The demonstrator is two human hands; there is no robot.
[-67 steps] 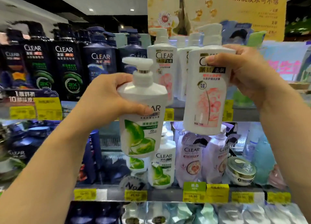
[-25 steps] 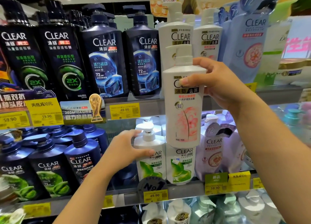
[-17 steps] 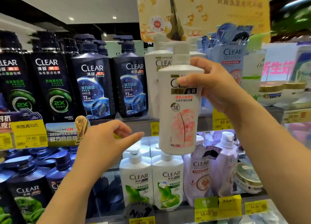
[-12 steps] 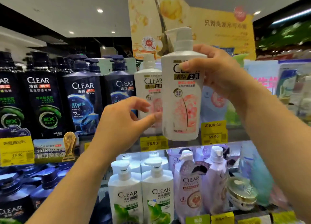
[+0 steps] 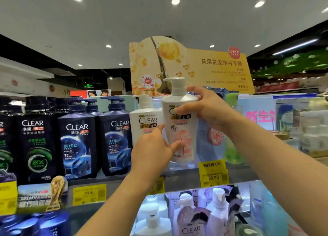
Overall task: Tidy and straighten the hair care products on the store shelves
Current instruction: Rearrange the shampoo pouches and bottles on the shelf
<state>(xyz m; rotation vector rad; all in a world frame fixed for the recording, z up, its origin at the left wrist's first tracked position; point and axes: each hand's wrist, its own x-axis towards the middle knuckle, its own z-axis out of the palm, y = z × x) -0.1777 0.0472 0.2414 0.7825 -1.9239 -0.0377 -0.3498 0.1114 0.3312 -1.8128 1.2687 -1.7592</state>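
Standing upright at the top shelf (image 5: 186,170), the white pump bottle (image 5: 180,122) was held in both hands: the right hand (image 5: 209,109) wrapped its grip round the shoulder, the left hand (image 5: 152,150) clasped the lower side. Just beside it stood a matching white bottle (image 5: 144,118), then dark blue bottles (image 5: 115,138). A yellow price tag (image 5: 213,172) hung below.

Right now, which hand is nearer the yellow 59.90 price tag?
Right. The right hand grips the pink-flower Clear bottle above the 59.90 price tag; the left hand holds the bottle's lower side, further left.
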